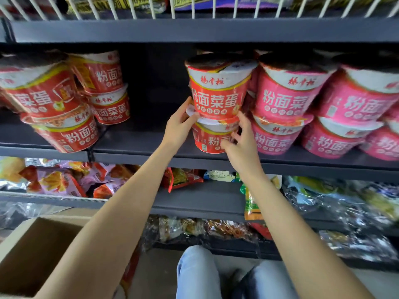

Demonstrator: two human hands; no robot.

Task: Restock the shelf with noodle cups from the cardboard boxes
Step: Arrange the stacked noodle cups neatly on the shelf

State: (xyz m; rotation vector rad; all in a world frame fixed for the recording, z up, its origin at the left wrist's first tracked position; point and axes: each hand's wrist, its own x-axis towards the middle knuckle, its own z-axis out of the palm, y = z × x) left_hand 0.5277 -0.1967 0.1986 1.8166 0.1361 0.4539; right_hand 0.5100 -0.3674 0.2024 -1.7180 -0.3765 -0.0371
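A red noodle cup (218,89) stands stacked on a second red cup (207,139) on the dark middle shelf (138,147). My left hand (180,124) touches the lower left edge of the top cup, fingers around its base. My right hand (241,139) is at the right side of the stack, fingers spread against the lower cup and the top cup's base. An open cardboard box (36,251) sits at the lower left; its inside is in shadow.
More red cups (64,98) are stacked at the shelf's left, pink cups (285,104) at the right, with a gap between the red groups. Snack bags (64,180) fill the lower shelves. My knees in jeans (198,272) are below.
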